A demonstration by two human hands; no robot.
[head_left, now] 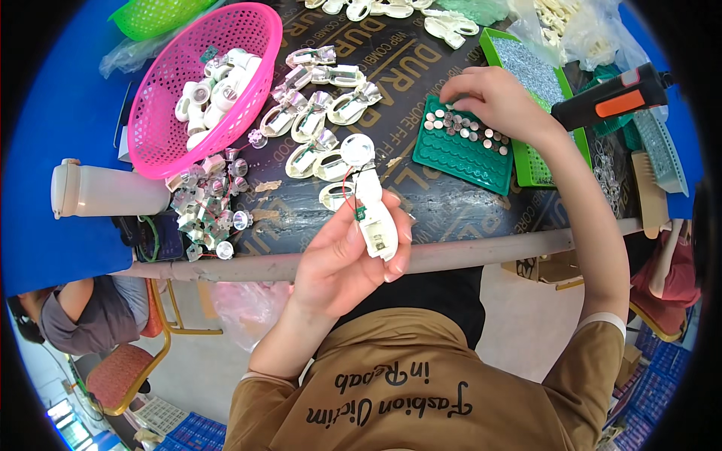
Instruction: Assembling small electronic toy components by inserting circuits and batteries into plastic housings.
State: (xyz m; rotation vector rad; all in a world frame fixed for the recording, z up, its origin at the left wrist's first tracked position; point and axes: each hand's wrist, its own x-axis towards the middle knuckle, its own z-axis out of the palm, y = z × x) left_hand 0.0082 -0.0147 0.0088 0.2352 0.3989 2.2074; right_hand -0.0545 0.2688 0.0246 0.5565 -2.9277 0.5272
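My left hand [331, 259] is closed around a small white plastic torch-like housing [376, 229] and holds it up above the table's near edge. The housing has a round white head, an open hollow, a bit of green circuit board [360, 213] and a thin red wire. Over the far left corner of a dark green ridged tray [451, 161], my right hand [500, 101] bends its fingers into a pinch. What lies between those fingertips is too small to make out. Rows of silvery button cells [472, 135] rest in the tray beneath that hand.
Half-housings with reflectors [350, 105] lie mid-table. Left are a pink basket [143, 150] of white parts, loose circuit pieces [210, 199] and a pale bottle [109, 192]. A black-orange power tool [613, 96] overlies a light green tray [534, 169] of small metal parts. People sit at both sides.
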